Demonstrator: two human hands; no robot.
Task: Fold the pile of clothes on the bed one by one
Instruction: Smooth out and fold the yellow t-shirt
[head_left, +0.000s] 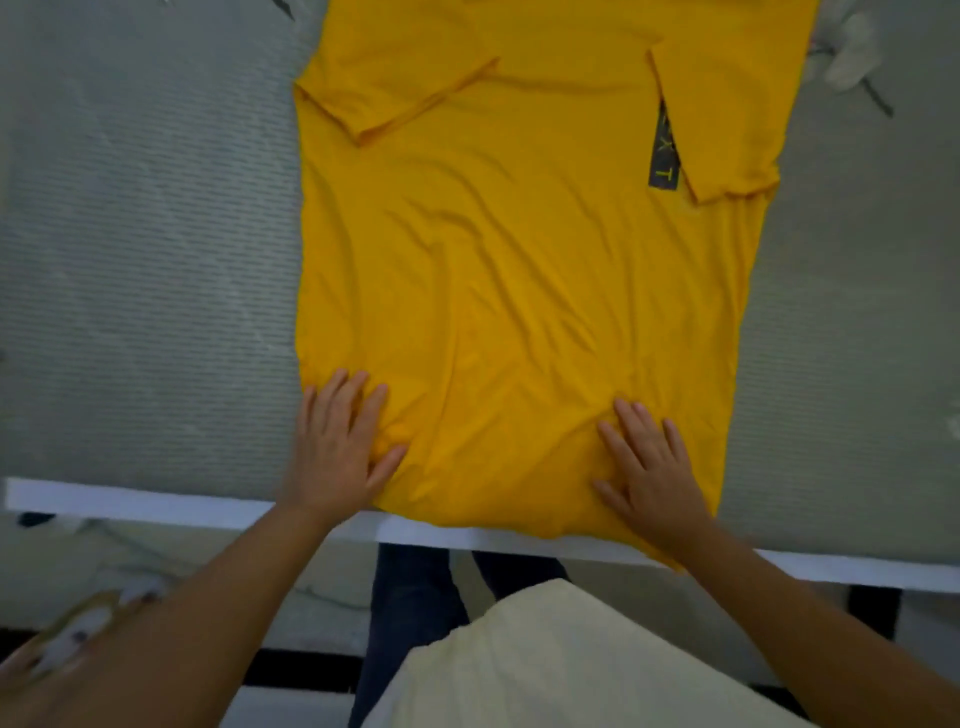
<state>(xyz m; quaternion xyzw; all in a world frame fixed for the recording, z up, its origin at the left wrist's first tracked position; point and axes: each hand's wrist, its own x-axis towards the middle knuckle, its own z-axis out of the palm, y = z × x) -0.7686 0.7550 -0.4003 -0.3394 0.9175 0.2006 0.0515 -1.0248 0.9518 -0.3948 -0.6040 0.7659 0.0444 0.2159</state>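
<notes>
A yellow T-shirt lies spread flat on the grey bed, its hem at the near edge and both short sleeves folded in over the body. A dark printed strip shows beside the right sleeve. My left hand rests flat on the shirt's near left corner, fingers straight. My right hand presses flat on the hem toward the right, fingers spread. Neither hand grips the fabric.
The bed's white front edge runs across below the shirt. A white cloth item lies at the far right corner of the bed. Grey bedding surrounds the shirt on both sides.
</notes>
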